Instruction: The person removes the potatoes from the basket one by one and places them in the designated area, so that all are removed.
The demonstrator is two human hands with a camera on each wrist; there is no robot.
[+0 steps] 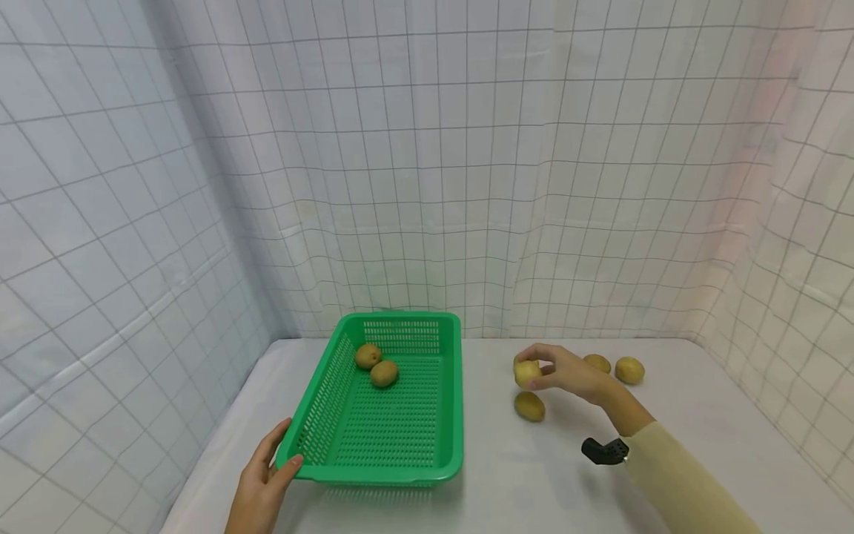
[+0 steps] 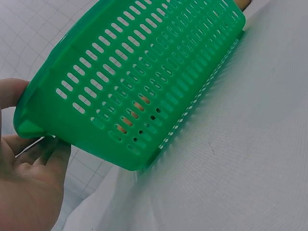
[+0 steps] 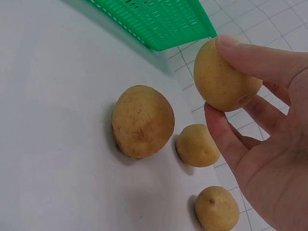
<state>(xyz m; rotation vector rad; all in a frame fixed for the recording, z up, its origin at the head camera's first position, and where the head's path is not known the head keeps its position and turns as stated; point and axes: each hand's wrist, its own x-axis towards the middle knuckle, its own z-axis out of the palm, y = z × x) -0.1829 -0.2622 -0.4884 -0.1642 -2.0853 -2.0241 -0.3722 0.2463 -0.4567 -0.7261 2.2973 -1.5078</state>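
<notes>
My right hand (image 1: 562,372) pinches a potato (image 3: 222,77) between thumb and fingertips, raised over the white table to the right of the basket. Just below it in the head view lies another potato (image 1: 530,406), and two more potatoes (image 1: 630,370) sit behind the wrist at the right. The green plastic basket (image 1: 456,415) stands left of centre with two potatoes (image 1: 384,374) at its far left inside. At its near left corner my left hand (image 1: 262,482) grips the rim, thumb on top and fingers along the outer side, as the left wrist view (image 2: 33,183) shows.
White grid-patterned curtains (image 1: 494,185) rise behind the table and along both sides. A black strap-like piece (image 1: 606,451) sticks out by the right sleeve (image 1: 687,475). The white tabletop (image 1: 534,489) stretches in front of the potatoes.
</notes>
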